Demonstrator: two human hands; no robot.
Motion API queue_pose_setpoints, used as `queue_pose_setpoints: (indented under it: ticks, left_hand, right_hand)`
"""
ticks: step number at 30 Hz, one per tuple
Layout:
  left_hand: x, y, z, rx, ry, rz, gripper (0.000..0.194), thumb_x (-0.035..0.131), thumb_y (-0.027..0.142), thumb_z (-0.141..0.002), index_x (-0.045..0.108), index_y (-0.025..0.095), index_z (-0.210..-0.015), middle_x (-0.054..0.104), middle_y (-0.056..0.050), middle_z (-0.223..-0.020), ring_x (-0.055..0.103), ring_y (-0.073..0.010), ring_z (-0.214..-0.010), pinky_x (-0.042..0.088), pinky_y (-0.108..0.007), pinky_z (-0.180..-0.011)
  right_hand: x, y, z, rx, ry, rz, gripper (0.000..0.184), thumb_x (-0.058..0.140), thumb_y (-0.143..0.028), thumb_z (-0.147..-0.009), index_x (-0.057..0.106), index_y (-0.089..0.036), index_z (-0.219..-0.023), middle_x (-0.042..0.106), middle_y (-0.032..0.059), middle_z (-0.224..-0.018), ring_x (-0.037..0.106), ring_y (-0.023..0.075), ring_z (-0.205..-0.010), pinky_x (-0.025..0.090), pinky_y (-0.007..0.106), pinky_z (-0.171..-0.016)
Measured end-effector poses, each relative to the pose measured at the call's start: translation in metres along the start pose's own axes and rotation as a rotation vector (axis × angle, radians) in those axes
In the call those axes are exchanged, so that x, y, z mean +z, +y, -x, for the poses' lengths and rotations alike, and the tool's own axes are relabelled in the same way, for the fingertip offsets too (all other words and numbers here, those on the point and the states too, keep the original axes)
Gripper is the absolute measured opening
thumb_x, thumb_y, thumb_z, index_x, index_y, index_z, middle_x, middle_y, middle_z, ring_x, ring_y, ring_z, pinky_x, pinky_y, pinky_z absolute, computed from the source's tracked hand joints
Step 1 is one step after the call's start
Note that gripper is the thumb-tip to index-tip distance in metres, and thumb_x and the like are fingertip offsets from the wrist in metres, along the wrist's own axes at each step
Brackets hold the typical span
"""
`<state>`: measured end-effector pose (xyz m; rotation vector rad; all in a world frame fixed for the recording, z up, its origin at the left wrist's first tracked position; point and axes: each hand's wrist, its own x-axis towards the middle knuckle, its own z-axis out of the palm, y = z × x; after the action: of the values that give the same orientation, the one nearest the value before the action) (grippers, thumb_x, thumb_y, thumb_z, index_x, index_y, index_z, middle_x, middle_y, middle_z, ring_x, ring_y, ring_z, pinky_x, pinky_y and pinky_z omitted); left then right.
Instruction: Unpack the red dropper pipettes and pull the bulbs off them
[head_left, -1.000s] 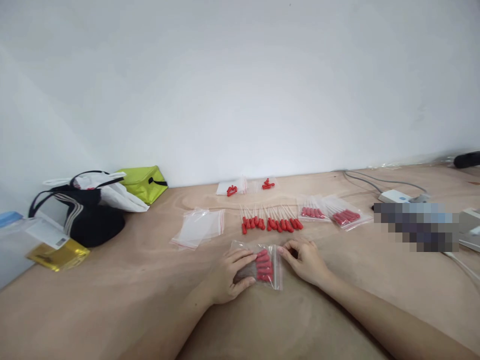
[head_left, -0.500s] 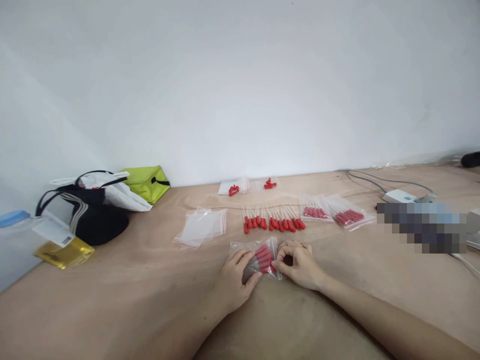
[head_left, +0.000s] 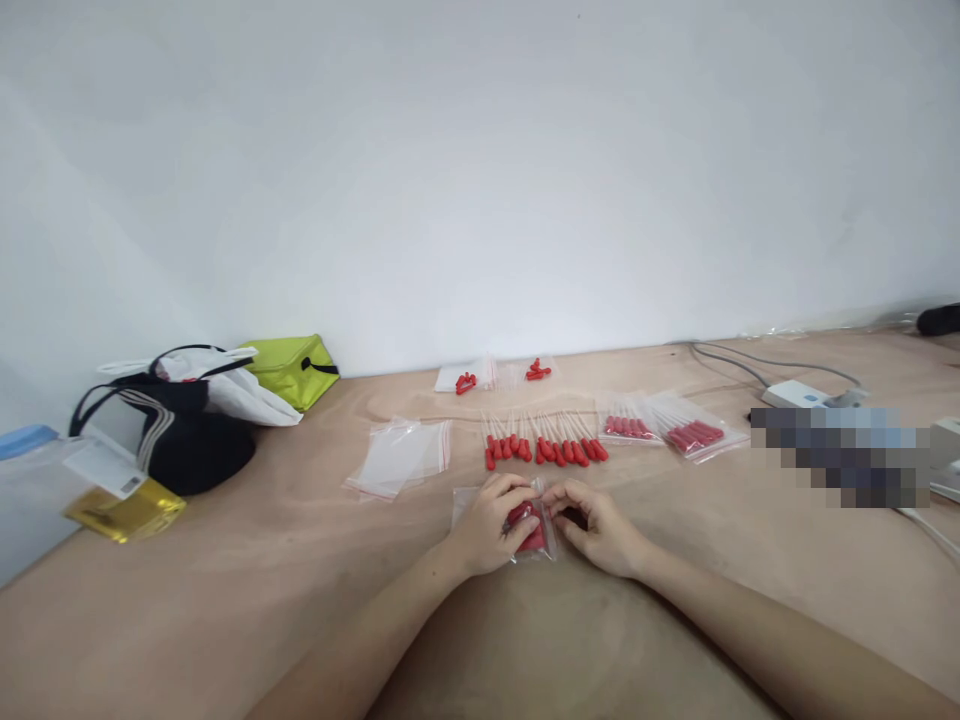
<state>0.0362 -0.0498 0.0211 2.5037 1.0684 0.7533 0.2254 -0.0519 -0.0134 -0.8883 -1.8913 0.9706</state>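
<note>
A clear zip-lock bag point(head_left: 549, 548) with several red-bulbed droppers in it lies on the table between my hands. My left hand point(head_left: 491, 530) curls over the bag and grips it, fingers on top and thumb across the red bulbs, hiding the thin stems. My right hand point(head_left: 600, 525) pinches the bag's right edge, near the zip strip. Just beyond my hands lies a row of loose droppers point(head_left: 547, 448), red bulbs toward me. Two filled bags, one nearer the row point(head_left: 628, 427) and one further right point(head_left: 696, 436), lie to its right. Flat bags point(head_left: 405, 458) are stacked at left.
Loose red bulbs point(head_left: 465, 382) lie on plastic bags near the wall. On the left are a black cap point(head_left: 199, 450), a lime-green bag point(head_left: 289, 370) and a gold packet point(head_left: 127, 510). A white power strip point(head_left: 791, 394) with grey cables is at right, beside a blurred-out patch.
My left hand has moved up and right across the bag, closing over the red bulbs. My right fingers have gone from the bag's upper right corner to pinching its right edge.
</note>
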Motion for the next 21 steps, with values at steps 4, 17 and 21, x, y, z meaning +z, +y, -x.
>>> queue_pose_setpoints:
  ticks: [4, 17, 21]
  left_hand:
    - [0.004, -0.004, -0.006, 0.049, -0.015, -0.024, 0.027, 0.051, 0.017, -0.077, 0.059, 0.02, -0.102, 0.055, -0.008, -0.103, 0.051, -0.0189, -0.094, 0.044, -0.035, -0.082]
    - [0.003, -0.007, -0.012, 0.269, -0.101, -0.16, 0.029, 0.038, 0.014, -0.083, 0.061, 0.022, -0.099, 0.052, -0.009, -0.113, 0.053, -0.0181, -0.092, 0.045, -0.033, -0.08]
    - [0.005, -0.009, -0.013, 0.376, -0.063, -0.253, 0.029, 0.035, 0.017, -0.087, 0.064, 0.02, -0.087, 0.06, -0.006, -0.101, 0.055, -0.0157, -0.083, 0.046, -0.029, -0.073]
  right_hand:
    - [0.001, -0.003, 0.0, -0.034, 0.039, 0.045, 0.023, 0.047, -0.004, -0.066, 0.053, -0.019, -0.083, 0.059, 0.001, -0.078, 0.058, 0.0127, -0.073, 0.048, 0.027, -0.068]
    - [-0.008, -0.001, -0.001, -0.527, 0.135, 0.657, 0.026, 0.041, -0.015, -0.082, 0.06, -0.02, -0.064, 0.051, 0.0016, -0.065, 0.046, 0.0118, -0.062, 0.035, 0.026, -0.059]
    - [-0.009, -0.006, -0.002, -0.596, 0.141, 0.697, 0.027, 0.041, -0.011, -0.081, 0.06, -0.02, -0.065, 0.053, 0.0015, -0.066, 0.044, 0.0117, -0.063, 0.032, 0.028, -0.061]
